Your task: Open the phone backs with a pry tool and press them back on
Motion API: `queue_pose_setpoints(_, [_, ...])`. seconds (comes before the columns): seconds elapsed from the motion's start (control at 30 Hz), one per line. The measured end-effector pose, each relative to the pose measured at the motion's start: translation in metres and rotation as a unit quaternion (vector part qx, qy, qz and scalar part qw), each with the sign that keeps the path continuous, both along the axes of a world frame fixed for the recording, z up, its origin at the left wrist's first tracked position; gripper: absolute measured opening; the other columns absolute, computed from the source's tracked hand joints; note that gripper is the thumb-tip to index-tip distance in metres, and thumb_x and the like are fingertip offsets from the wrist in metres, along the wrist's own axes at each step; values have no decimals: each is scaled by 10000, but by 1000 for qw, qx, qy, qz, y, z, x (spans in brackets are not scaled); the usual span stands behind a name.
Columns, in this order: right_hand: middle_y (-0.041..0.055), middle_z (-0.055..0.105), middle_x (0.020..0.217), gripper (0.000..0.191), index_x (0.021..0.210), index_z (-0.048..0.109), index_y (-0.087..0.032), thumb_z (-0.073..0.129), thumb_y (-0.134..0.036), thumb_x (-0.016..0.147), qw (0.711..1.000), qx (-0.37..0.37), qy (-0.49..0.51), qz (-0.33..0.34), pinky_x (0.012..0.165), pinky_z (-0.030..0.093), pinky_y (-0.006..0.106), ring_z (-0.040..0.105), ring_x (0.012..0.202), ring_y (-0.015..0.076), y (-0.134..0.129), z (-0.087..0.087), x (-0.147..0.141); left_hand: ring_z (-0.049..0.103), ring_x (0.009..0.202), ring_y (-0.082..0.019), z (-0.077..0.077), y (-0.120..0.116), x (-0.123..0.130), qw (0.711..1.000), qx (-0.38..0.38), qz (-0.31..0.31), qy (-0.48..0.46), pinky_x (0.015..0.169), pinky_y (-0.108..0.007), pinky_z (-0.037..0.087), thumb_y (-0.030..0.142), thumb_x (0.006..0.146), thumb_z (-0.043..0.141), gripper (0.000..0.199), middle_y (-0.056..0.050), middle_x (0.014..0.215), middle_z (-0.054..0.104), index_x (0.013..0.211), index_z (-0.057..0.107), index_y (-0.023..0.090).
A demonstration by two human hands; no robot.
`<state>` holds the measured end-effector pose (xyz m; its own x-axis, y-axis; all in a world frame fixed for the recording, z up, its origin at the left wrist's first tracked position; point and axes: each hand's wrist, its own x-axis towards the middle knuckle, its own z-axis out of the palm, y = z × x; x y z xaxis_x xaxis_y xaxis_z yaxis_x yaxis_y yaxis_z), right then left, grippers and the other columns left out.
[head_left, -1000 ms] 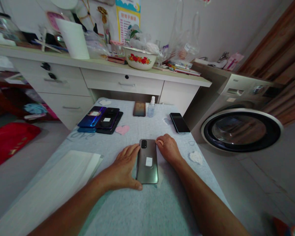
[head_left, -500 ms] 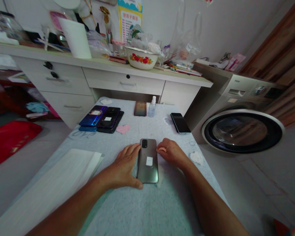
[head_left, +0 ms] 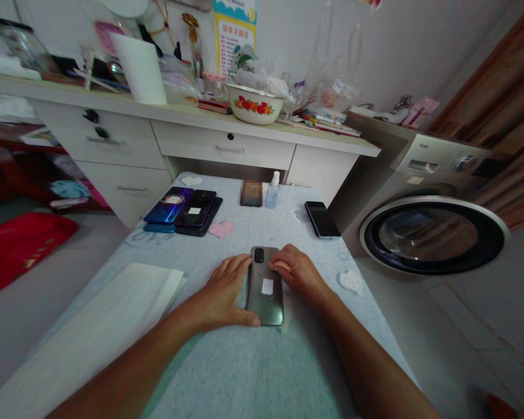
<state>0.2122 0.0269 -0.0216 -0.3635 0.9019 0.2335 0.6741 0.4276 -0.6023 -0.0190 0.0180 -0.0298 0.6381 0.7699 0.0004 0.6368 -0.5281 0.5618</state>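
Note:
A grey smartphone (head_left: 262,305) lies back up on the cloth-covered table, with its camera block at the far end and a small white sticker on its back. My left hand (head_left: 220,297) braces it along the left side, fingertips by the upper left edge and thumb at the near edge. Over the phone's upper right part is my right hand (head_left: 299,273), its fingers pinched together. A small orange-pink bit shows at those fingertips, but I cannot make out whether it is an object.
Several stacked phones (head_left: 196,210) lie at the far left, and another phone (head_left: 322,219) lies right. A clear spray bottle (head_left: 272,193) stands beside a pixelated item (head_left: 251,193). White folded sheets (head_left: 109,317) cover the left side. A washing machine (head_left: 423,169) stands at the right.
My right hand has moved left from the phone's right edge onto its upper back. My left hand stays along the phone's left side. The view has shifted slightly.

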Motion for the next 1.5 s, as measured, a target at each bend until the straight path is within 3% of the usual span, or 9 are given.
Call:
queue_pose_setpoints(0.2, [47,570,947,183,943,675,-197,553,-102,844,999,-12,-30,24,781,445,263,561,831,147,-5,6,-1,220,1379,-411,-2,1,-1,1000,-10,-3,1,1091,-565,264,615,556,765,1193,-185,1509,261,1493,154,204])
queue_pose_setpoints(0.43, [63,603,927,181,909,721,-220,540,-206,908,998,-31,-42,34,760,458,263,575,798,152,-4,9,3,239,1368,-421,-6,2,-3,1000,2,-12,-19,1072,-584,277,632,544,758,1217,-163,1505,271,1505,118,248])
queue_pose_setpoints(0.77, [54,570,927,212,955,731,-222,522,-206,921,997,-3,-69,-39,743,435,244,543,806,145,7,-3,-6,253,1366,-396,3,1,1,1000,-7,-2,-8,1090,-550,274,565,532,780,1153,-158,1481,309,1471,203,227])
queue_pose_setpoints(1.13, [52,550,863,223,893,720,-166,502,-177,937,993,16,-119,-20,755,397,244,520,817,141,30,11,-12,273,1344,-417,1,1,1,1000,-7,-2,-15,1075,-567,296,600,516,771,1161,-172,1472,321,1462,231,201])
queue_pose_setpoints(1.5, [57,559,891,218,952,710,-172,492,-167,930,996,32,-70,-49,799,411,258,531,861,158,30,-3,-27,243,1369,-401,1,1,-1,1000,-14,-3,-10,1101,-551,267,632,528,769,1174,-182,1489,298,1466,222,185])
